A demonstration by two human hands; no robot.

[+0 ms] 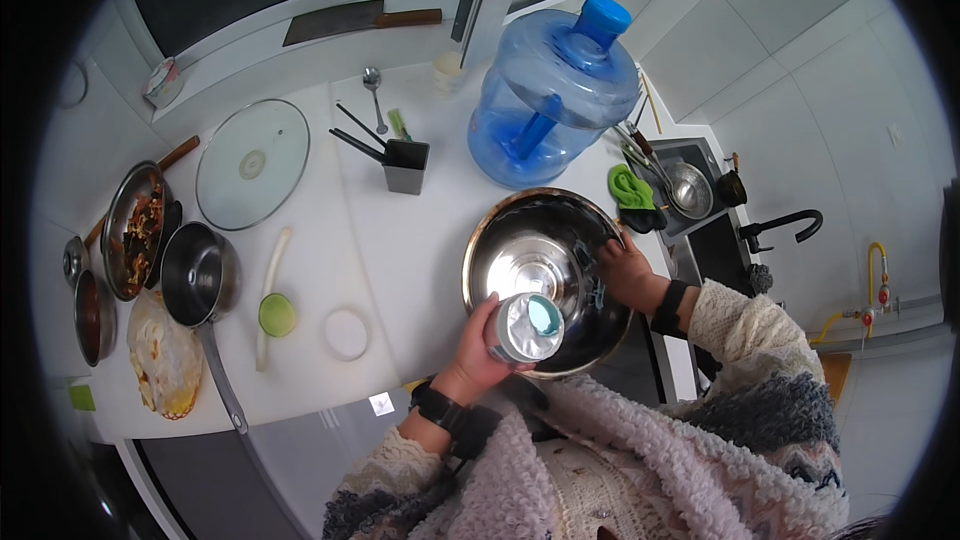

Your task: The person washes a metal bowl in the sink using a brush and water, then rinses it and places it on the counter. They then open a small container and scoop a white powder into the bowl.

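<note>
My left hand (472,352) holds a cylindrical can (510,341) tilted over the front of a shiny metal basin (517,247). The can's foil seal has an opening at one side that shows a pale teal patch; what is inside I cannot tell. Over the basin's right rim lies my right hand (634,274), fingers bent toward the inner wall. Whether it grips the rim is unclear. The basin's bottom reflects light, and dark bluish reflections show on its right wall. A white ring-like lid (347,334) lies on the counter left of my left hand.
Behind the basin stands a large blue water jug (555,97). Leftward are a chopstick holder (406,165), a glass lid (253,165), a saucepan (201,270) and a pan of food (142,232). A cleaver (360,21) lies on the sill. The sink's black faucet (780,229) is at right.
</note>
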